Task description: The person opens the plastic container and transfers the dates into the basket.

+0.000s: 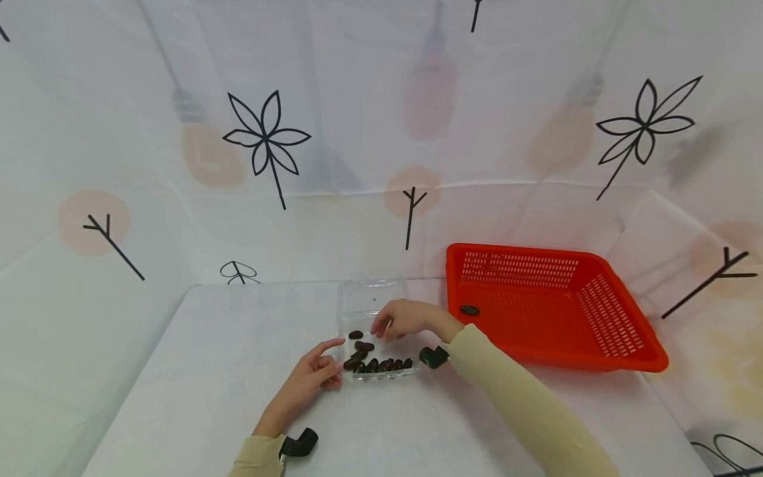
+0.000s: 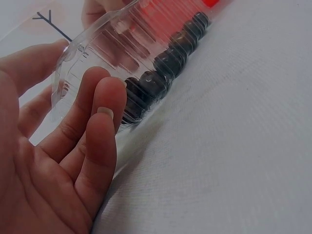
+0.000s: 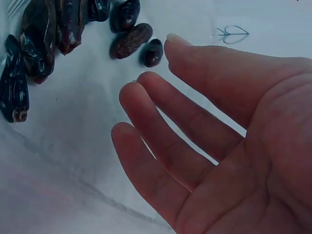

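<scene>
A clear plastic box [image 1: 381, 375], its lid [image 1: 372, 296] folded back, holds dark dates [image 1: 372, 366]. Several line its near side; others lie loosely along its left, such as this date [image 1: 356, 334]. My left hand [image 1: 312, 374] is beside the box's near left corner, fingertips [image 2: 101, 139] at the clear outer wall and one digit reaching up to the rim. Over the box's right half hovers my right hand [image 1: 405, 319], bent downward with nothing in it. Its fingers [image 3: 163, 131] are spread loosely, away from the dates [image 3: 131, 41] in the right wrist view.
A red plastic basket [image 1: 536, 361] with slotted walls stands to the right, close by my right forearm. One date [image 1: 469, 310] lies inside it at the left. Behind the white-covered table [image 1: 238, 331] hangs a patterned cloth [image 1: 334, 225].
</scene>
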### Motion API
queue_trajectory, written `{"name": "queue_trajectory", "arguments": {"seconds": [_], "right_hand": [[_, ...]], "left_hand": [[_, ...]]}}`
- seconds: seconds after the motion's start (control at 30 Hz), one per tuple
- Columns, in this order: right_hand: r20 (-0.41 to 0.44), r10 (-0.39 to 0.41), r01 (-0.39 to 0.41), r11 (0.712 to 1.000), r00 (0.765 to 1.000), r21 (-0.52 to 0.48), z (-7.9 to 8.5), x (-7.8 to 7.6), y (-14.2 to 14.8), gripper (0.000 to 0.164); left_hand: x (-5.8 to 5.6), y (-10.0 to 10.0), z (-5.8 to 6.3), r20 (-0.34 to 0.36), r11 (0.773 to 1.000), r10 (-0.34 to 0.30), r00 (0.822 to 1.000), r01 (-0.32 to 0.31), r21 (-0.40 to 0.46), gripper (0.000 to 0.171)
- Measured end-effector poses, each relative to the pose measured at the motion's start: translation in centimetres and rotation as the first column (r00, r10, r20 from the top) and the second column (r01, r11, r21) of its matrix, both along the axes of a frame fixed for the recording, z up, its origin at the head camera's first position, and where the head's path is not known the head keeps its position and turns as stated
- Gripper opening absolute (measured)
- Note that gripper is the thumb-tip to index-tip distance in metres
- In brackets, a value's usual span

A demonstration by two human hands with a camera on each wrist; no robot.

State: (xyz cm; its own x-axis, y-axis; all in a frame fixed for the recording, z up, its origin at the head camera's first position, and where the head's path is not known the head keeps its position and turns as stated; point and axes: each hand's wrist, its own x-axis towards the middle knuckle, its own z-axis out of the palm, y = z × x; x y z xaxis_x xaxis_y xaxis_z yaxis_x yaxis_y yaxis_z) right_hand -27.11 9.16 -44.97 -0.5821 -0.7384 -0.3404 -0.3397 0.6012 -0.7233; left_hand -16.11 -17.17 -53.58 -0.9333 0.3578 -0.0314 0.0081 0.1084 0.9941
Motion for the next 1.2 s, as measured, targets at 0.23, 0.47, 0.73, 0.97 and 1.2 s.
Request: {"name": "queue_trajectory", "arguments": {"seconds": [0.23,0.47,0.73,0.97,1.2], "right_hand": [[-0.034,0.043,-0.042,0.998,0.999,0.046,0.1,0.2,-1.7,0.027],[-0.071,0.099,-0.092,0.991,0.993,0.096,-0.4,0.5,-3.1,0.027],[0.002,0.073,-0.072,0.986,0.997,0.153,-1.0,0.8,-4.1,0.024],[0.045,0.063,-0.069,0.985,0.997,0.158,-0.9,0.7,-4.5,0.017],[0.072,0.068,-0.077,0.99,0.995,0.118,-1.2,0.7,-4.8,0.014]], "left_hand": [[0.0,0.0,0.0,0.004,1.0,-0.003,1.0,0.003,-0.001,0.054],[0.0,0.0,0.0,0.009,1.0,-0.01,1.0,0.01,-0.004,0.052],[0.0,-0.1,-0.2,0.0,1.0,-0.017,1.0,0.017,0.001,0.052],[0.1,-0.1,0.0,0.006,1.0,-0.02,1.0,0.02,0.011,0.053],[0.0,0.0,0.0,0.0,1.0,-0.013,1.0,0.013,0.016,0.053]]}}
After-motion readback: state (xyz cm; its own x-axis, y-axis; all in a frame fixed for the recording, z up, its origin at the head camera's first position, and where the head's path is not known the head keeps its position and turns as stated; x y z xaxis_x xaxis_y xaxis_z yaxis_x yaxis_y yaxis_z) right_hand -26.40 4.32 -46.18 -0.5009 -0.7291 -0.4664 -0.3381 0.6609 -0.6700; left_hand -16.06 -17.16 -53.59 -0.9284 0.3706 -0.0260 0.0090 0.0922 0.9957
